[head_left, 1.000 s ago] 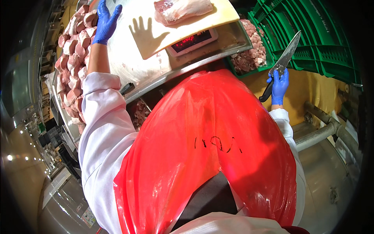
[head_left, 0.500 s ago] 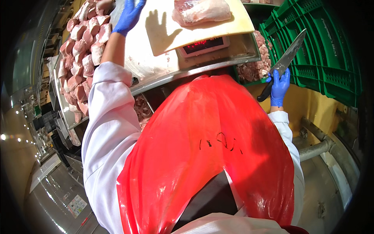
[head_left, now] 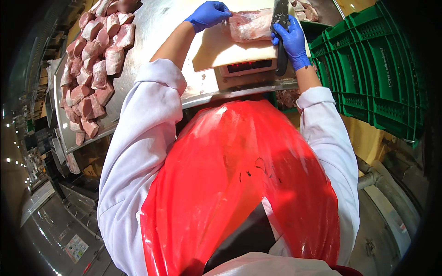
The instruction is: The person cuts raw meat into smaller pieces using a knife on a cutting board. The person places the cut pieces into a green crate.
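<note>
A pale pink piece of raw meat [head_left: 248, 26] lies on the cream cutting board [head_left: 209, 54]. My left hand [head_left: 208, 16], in a blue glove, has its fingers closed on the meat's left end. At the other end, my right hand [head_left: 293, 42], gloved in blue too, grips a knife [head_left: 281, 16] by its black handle. The blade points away from me, over or against the meat's right edge; whether it touches is not plain. Under the board sits a scale with a red lit display [head_left: 250, 66].
Many cut meat chunks [head_left: 99, 73] are heaped on the left of the steel table [head_left: 133, 78]. Stacked green crates [head_left: 368, 69] stand at the right. More meat pieces [head_left: 307, 11] lie beyond the board, and trimmings [head_left: 287, 98] sit below the table's right edge.
My right hand has brought the knife from beside the crates up to the meat's right end. My left hand has moved right, from flat on the table to the meat's left end.
</note>
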A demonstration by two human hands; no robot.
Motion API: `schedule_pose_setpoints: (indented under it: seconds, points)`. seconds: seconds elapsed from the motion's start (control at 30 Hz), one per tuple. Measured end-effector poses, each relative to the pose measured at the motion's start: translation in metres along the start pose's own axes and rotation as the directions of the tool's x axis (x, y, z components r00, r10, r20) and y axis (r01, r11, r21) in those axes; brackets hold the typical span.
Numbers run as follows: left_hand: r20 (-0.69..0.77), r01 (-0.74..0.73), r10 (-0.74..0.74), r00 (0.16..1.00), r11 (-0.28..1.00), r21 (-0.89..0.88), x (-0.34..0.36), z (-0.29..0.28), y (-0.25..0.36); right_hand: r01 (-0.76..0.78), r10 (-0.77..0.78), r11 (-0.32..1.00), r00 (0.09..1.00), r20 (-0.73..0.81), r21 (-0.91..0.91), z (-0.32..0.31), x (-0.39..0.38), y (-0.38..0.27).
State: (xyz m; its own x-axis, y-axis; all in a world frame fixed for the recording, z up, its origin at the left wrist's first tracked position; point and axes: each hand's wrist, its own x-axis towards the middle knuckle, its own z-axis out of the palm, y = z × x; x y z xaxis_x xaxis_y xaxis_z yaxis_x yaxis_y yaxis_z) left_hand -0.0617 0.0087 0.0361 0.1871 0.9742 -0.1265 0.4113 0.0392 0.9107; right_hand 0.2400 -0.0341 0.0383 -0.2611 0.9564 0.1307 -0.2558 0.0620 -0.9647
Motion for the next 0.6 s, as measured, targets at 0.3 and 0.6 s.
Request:
schedule_pose_setpoints:
  seconds: [0.3,0.6]
  points:
    - [0.017,-0.022,0.028,0.999,0.964,-0.265,-0.006,-0.014,0.016,-0.151,0.05,0.877,0.973,-0.226,-0.457,0.052,0.026,-0.031]
    - [0.166,-0.161,0.197,0.966,0.965,-0.207,0.018,-0.019,0.016,-0.342,0.225,0.282,0.932,-0.285,-0.896,0.14,0.035,-0.044]
